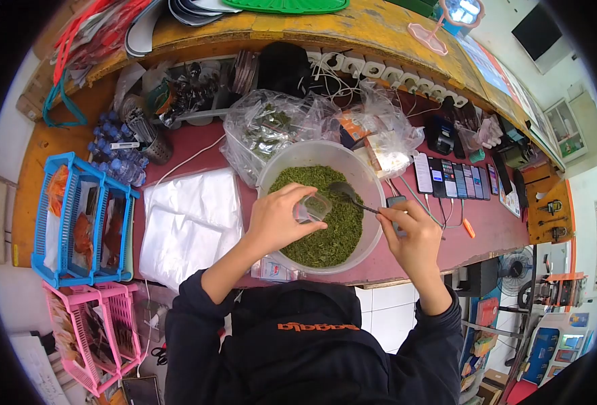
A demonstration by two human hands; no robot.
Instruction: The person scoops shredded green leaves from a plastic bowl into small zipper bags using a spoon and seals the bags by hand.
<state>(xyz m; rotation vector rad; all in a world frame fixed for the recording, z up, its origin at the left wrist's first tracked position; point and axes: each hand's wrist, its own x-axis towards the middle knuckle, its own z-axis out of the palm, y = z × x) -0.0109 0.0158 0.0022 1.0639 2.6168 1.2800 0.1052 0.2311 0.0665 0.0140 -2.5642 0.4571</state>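
A large whitish plastic tub point(373, 235) holds a heap of chopped dried green leaves point(335, 236). Above the leaves, my left hand point(283, 217) grips a small clear plastic cup point(314, 206), tilted, its contents hard to make out. My right hand point(410, 235) pinches the handle of a dark spoon point(343, 192) over the tub. The spoon's bowl lies at the leaves, close to the cup's right side. Just behind the tub sits a clear plastic bag point(271, 125) with green leaves inside.
Flat clear plastic bags point(194, 223) lie left of the tub. Blue baskets point(82, 223) and a pink basket point(96, 331) stand farther left. Several phones point(450, 177) with cables and an orange marker point(469, 228) lie at right. A wooden shelf point(278, 27) spans the back.
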